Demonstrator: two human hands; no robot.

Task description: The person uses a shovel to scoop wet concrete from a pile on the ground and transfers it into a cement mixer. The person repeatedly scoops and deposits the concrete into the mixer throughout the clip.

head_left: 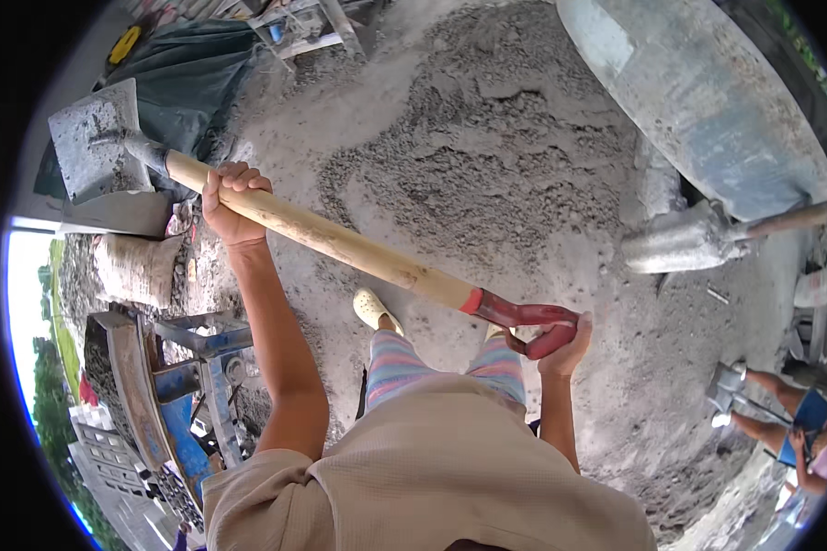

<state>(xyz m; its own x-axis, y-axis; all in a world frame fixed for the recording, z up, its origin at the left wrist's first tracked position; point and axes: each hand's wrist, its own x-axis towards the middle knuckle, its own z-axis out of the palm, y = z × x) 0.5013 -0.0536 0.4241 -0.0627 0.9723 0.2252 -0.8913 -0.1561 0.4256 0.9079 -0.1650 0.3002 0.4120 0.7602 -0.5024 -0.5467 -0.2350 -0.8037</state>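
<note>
Shovel [340, 241] slants across the ground on the near left side of a gray gravelly heap [505, 184], its squarish metal blade [83, 151] standing well left of the heap and marked with gray residue. Nearer than the blade, also left of the heap, are a pale woven sack [138, 266] and a blue-painted metal frame [220, 344]; a low swing could catch either. The person's left hand [234, 202], at the heap's left, is wrapped around the wooden shaft near the blade, where a slipping palm could let the head drop or twist. On the heap's near side, a pale yellow clog [369, 308] looks like thin protection from a falling edge, and loose grit could cost footing. The right hand [572, 347], nearer than the heap's right side, grasps the red D-shaped grip [551, 340]. Right of the heap, a second shovel [680, 241] could trip a sidestep; a co-worker [804, 427], farther right and nearer, appears well apart. No brand, label or lettering is legible anywhere.
</note>
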